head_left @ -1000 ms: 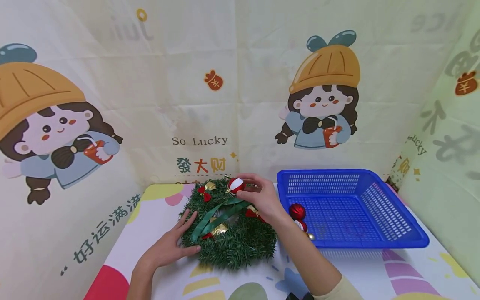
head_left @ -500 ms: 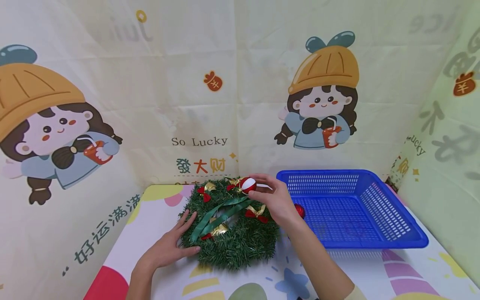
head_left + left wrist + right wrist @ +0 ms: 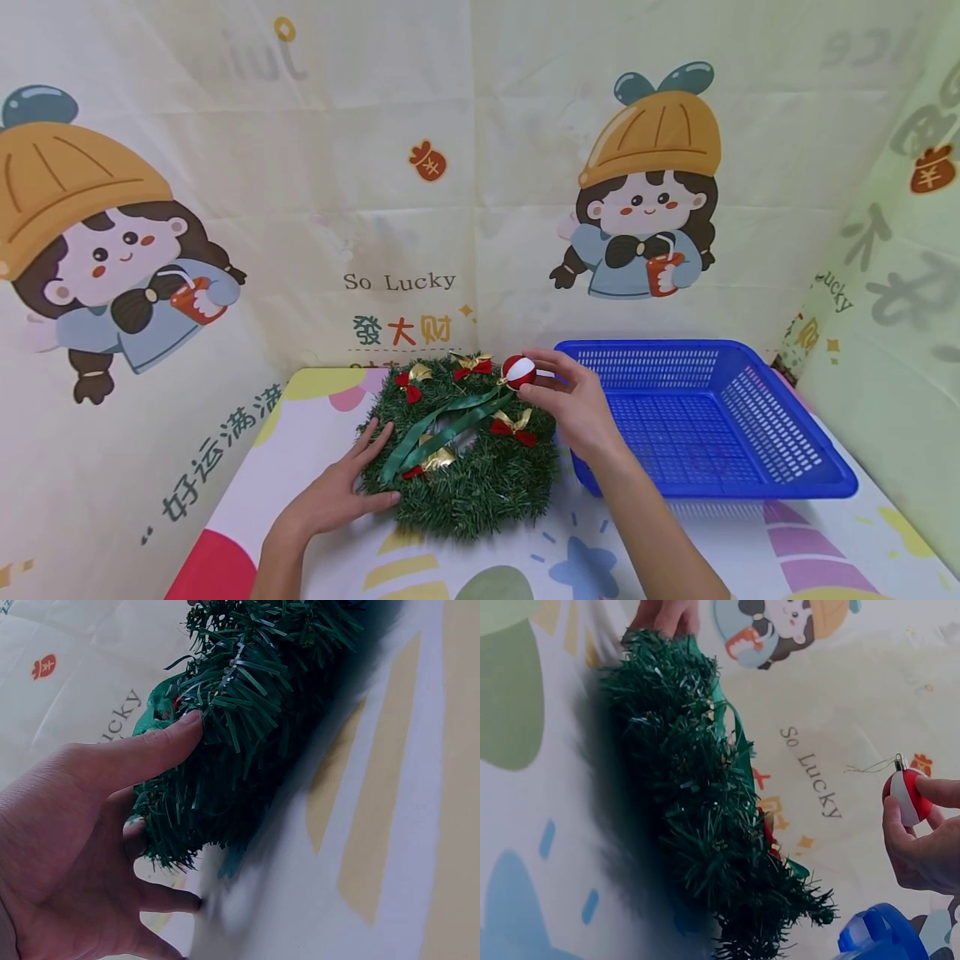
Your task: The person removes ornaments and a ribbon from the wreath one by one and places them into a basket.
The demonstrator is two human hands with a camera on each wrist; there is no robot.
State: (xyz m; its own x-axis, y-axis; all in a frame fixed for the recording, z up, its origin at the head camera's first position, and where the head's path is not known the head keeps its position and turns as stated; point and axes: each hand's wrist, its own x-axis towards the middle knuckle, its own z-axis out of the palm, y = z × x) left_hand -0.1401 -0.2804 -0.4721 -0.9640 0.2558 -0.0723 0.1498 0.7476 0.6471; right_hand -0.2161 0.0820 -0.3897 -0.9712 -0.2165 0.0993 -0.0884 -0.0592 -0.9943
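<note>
A green artificial Christmas wreath (image 3: 480, 500) lies on the table, decorated with red-and-gold bows (image 3: 513, 427) and a green ribbon (image 3: 459, 433). Against its left edge rests my left hand (image 3: 341, 492), fingers spread and fairly straight. The left wrist view shows that thumb (image 3: 169, 746) touching the needles, with part of the hand hidden behind the wreath. With thumb and fingertips my right hand (image 3: 573, 404) pinches a red and white Christmas ball (image 3: 519, 372) above the wreath's upper right side. In the right wrist view, a thin thread loop (image 3: 870, 766) hangs off the ball's metal cap.
A blue plastic basket (image 3: 720, 487) stands right of the wreath, close to its edge. My right forearm covers the basket's front left corner. A printed cloth backdrop (image 3: 510, 250) rises behind the patterned tabletop (image 3: 330, 575).
My right hand has moved right with the ball, from the wreath's top toward its upper right. My left hand stays in place. The red balls in the basket are now hidden behind my right arm.
</note>
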